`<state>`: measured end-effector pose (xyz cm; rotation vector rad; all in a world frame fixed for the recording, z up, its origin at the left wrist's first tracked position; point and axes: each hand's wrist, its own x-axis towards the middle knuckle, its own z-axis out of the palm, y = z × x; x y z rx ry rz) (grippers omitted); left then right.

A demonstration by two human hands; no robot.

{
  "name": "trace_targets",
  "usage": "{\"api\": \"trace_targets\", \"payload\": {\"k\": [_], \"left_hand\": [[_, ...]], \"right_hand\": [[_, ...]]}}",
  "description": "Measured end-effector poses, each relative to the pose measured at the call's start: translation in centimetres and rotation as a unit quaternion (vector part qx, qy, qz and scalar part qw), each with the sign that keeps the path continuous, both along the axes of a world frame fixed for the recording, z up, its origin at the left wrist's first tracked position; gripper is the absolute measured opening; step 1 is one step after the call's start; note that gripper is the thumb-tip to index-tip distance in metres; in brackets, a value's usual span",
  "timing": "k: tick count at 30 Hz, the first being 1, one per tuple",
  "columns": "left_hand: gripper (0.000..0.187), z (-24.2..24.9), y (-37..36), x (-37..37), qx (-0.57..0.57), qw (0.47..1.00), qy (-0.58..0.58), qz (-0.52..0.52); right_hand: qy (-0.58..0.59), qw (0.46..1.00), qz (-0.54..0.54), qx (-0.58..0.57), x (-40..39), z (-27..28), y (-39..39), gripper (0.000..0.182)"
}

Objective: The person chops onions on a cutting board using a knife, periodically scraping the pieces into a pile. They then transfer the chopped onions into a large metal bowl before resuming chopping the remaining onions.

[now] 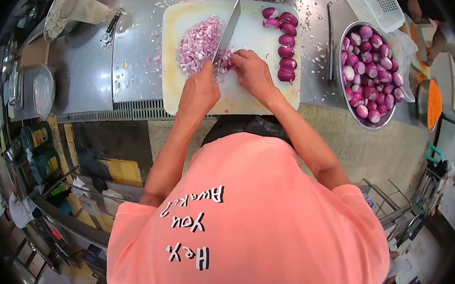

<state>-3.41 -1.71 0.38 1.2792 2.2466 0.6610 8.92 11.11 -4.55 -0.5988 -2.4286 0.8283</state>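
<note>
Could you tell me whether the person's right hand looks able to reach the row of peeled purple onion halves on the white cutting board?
Probably yes. The right hand rests on the white cutting board just beside the row of peeled purple onion halves, with bare board between; the steel knife lies on its other side.

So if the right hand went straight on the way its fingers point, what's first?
Probably the knife blade, held by the left hand, just ahead of the right hand; beyond it, the chopped onion pile.

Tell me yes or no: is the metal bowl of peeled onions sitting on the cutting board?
No. The metal bowl of peeled onions stands on the steel counter, apart from the cutting board.
</note>
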Motion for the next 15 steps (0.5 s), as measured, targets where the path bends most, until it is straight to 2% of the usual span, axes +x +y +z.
{"api": "trace_targets", "payload": {"k": [2, 5, 8, 11, 14, 15], "left_hand": [[0.029, 2.3, -0.7, 0.4, -0.020, 0.999, -0.027, 0.010], [0.022, 0.2, -0.6, 1.5, -0.018, 1.000, -0.016, 0.007], [0.021, 1.0, 0.2, 1.3, 0.033, 0.999, -0.023, -0.003], [0.022, 2.0, -0.3, 1.4, -0.004, 1.000, -0.011, 0.005], [0.021, -0.6, 0.5, 1.9, 0.021, 1.000, -0.007, 0.009], [0.021, -0.2, 0.4, 1.8, 0.021, 1.000, -0.008, 0.011]], "right_hand": [[-0.041, 0.999, -0.020, -0.004, 0.1, 0.0, -0.4, 0.015], [-0.029, 0.999, -0.033, -0.002, 0.0, -0.1, -0.9, 0.015], [-0.020, 0.999, -0.031, -0.001, 0.0, -0.4, -0.9, 0.015], [-0.012, 0.999, -0.029, -0.002, 0.1, -0.4, -0.9, 0.014], [-0.015, 0.999, -0.036, -0.004, 0.0, -0.2, -1.0, 0.015], [-0.017, 0.999, -0.034, -0.003, 0.0, -0.3, -1.1, 0.015]]}}
